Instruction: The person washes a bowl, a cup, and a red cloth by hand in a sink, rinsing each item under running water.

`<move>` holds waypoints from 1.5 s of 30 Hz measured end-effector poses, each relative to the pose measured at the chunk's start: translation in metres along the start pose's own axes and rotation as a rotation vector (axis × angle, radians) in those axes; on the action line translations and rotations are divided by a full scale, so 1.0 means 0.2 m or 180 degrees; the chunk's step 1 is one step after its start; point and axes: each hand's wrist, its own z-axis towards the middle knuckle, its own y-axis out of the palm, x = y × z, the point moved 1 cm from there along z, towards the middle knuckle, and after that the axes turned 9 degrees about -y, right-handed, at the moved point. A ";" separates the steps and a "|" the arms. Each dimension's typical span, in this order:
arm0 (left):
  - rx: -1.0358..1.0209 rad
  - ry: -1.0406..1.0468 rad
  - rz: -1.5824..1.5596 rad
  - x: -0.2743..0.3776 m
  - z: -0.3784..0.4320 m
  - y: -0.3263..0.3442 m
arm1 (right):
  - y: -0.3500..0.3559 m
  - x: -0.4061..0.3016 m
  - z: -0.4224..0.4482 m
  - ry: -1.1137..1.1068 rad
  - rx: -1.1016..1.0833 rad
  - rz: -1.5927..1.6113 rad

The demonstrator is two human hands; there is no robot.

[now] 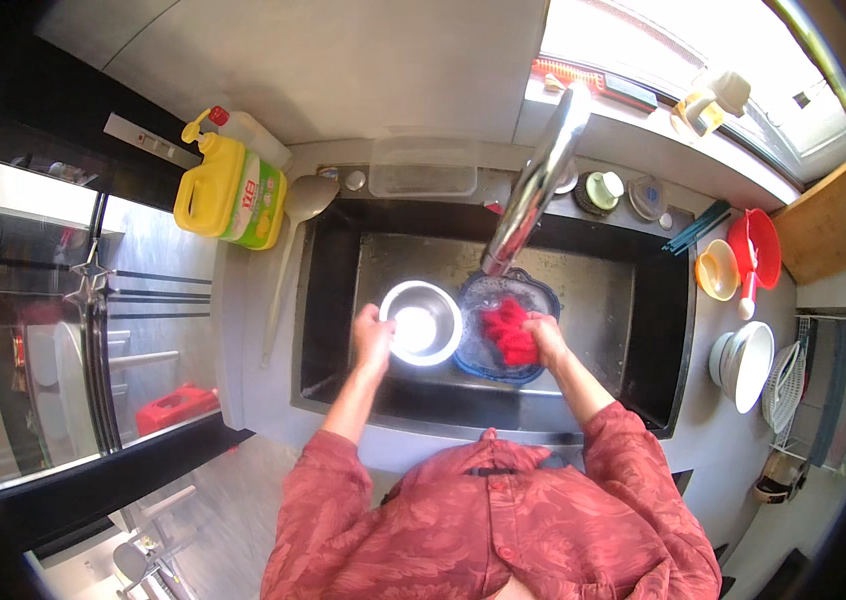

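My left hand point(374, 337) grips the rim of a round stainless steel bowl point(421, 324) at its left side. The bowl is tipped so that its shiny inside faces me. In my right hand point(545, 339) is a bunched red cloth point(505, 330), held over a blue plastic basin point(554, 304). Soapy water point(474, 307) with suds shows in the basin, beneath the cloth. Basin and bowl are side by side within a dark-walled sink point(595, 300). The chrome faucet point(535, 184) reaches over the back rim of the basin.
Left of the sink stand a yellow detergent jug point(232, 195) with a pump and a long-handled ladle point(310, 201). A clear plastic container point(423, 166) and a scrub brush point(603, 191) line the back ledge. To the right are a red strainer point(760, 247), an orange bowl point(717, 270) and stacked white bowls point(749, 367).
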 end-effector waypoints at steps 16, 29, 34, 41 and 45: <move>-0.2119 -0.1093 -0.1217 -0.09 -0.35 0.37 | 0.32 -0.16 -0.52 -0.2537 -0.1790 -0.3944; -0.1426 -0.0377 -0.1362 0.01 -0.30 0.40 | 0.40 -0.16 -0.39 -0.3428 -0.1120 -0.3759; -0.1217 -0.0151 -0.1545 0.08 -0.38 0.44 | 0.46 -0.21 -0.37 -0.2394 -0.0092 -0.3357; -0.1237 -0.0813 -0.1815 0.13 -0.45 0.49 | 0.47 -0.28 -0.34 -0.1227 -0.0647 -0.0250; -0.1428 -0.0848 -0.1841 0.06 -0.35 0.44 | 0.42 -0.32 -0.32 -0.1333 -0.1318 -0.0802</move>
